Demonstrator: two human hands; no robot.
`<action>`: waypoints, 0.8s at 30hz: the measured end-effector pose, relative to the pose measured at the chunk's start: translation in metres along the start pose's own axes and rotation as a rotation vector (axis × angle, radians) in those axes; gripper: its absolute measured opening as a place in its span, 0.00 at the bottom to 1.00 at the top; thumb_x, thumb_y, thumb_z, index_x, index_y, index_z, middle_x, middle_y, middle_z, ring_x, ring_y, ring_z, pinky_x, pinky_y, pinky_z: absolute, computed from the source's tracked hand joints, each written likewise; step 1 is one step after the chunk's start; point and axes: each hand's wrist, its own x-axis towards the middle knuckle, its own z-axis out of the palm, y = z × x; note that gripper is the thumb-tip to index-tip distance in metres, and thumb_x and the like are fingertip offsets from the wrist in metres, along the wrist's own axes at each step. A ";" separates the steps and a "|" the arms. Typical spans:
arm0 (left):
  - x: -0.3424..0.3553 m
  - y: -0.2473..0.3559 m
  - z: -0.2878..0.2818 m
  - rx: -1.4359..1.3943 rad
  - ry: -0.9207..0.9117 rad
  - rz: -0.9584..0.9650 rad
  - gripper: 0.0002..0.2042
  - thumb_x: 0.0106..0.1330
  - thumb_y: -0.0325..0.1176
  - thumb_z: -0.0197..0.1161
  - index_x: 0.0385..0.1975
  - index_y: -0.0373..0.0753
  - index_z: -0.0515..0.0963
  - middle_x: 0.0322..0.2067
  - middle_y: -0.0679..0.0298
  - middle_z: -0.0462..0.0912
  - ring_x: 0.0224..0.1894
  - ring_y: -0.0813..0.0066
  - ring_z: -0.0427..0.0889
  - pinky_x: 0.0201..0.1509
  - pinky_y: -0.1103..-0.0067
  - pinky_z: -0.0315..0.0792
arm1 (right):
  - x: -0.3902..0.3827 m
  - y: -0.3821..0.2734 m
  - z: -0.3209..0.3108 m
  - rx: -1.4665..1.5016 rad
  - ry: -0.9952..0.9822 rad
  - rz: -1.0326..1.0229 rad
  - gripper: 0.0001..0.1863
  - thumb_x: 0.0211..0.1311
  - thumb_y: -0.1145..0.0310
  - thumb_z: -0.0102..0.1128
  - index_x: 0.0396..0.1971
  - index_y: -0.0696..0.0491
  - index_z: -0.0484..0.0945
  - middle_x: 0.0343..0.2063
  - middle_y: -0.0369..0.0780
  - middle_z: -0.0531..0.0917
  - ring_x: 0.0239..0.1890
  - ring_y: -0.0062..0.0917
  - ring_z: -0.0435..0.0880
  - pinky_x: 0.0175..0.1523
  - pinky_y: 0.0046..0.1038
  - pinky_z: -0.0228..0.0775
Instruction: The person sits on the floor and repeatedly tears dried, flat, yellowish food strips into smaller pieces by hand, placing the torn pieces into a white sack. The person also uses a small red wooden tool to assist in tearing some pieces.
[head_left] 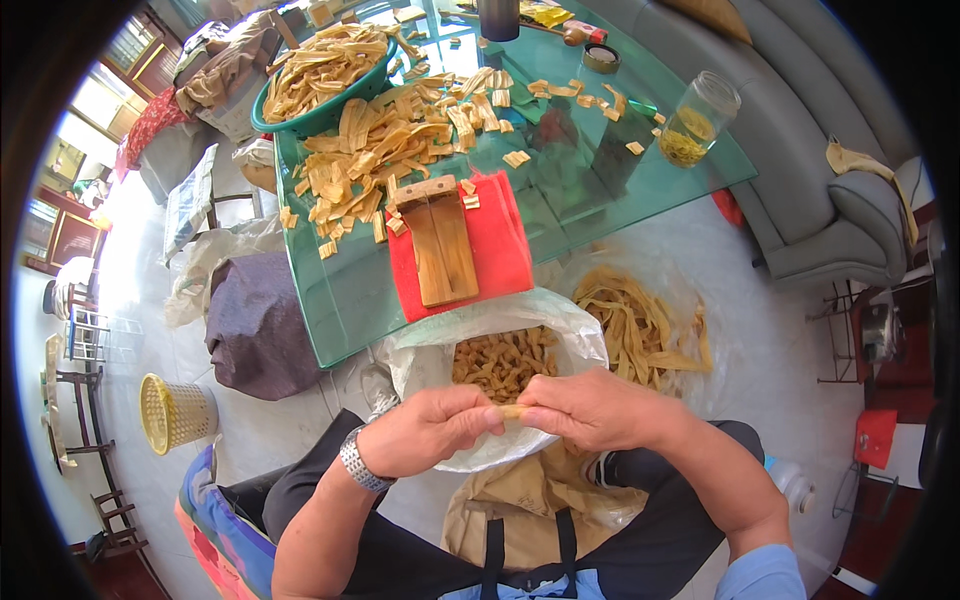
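My left hand [425,428] and my right hand [590,410] are closed on a short pale tan strip [510,412], pinched between both over a white plastic sack [420,350] that holds small brown curled pieces [500,352]. Beyond the sack, at the glass table's near edge, a wooden block tool [445,260] with a crosspiece lies on a folded red cloth [505,250]. Loose flat dried strips [365,140] are spread behind it, and more fill a teal basket [320,70]. Long pale strips [630,320] lie in clear plastic to the right of the sack.
The glass table [330,310] carries a jar [700,115], a dark lid [600,58] and a dark cylinder [499,18]. A grey sofa [810,190] stands right, a yellow wastebasket [175,415] and purple covered bundle [255,325] left. A tan bag [500,480] lies between my legs.
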 end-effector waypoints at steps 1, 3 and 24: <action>-0.005 0.001 0.001 0.043 -0.004 0.008 0.15 0.77 0.45 0.56 0.42 0.39 0.81 0.25 0.73 0.72 0.29 0.84 0.68 0.34 0.82 0.68 | -0.002 -0.001 -0.005 -0.020 -0.029 0.005 0.14 0.76 0.54 0.49 0.44 0.50 0.74 0.33 0.44 0.81 0.35 0.45 0.83 0.39 0.43 0.74; -0.010 0.000 -0.002 0.105 -0.004 0.030 0.14 0.77 0.44 0.56 0.43 0.40 0.82 0.25 0.72 0.74 0.30 0.84 0.69 0.35 0.82 0.69 | -0.004 -0.005 -0.013 -0.031 -0.075 0.042 0.14 0.76 0.54 0.48 0.43 0.49 0.75 0.31 0.45 0.80 0.34 0.45 0.83 0.38 0.43 0.74; 0.043 0.039 -0.077 -0.025 0.807 0.501 0.09 0.72 0.32 0.63 0.43 0.34 0.83 0.32 0.70 0.82 0.32 0.85 0.76 0.38 0.84 0.73 | 0.105 0.014 -0.055 0.171 0.783 -0.063 0.10 0.66 0.67 0.66 0.40 0.57 0.81 0.31 0.43 0.86 0.31 0.26 0.82 0.41 0.28 0.75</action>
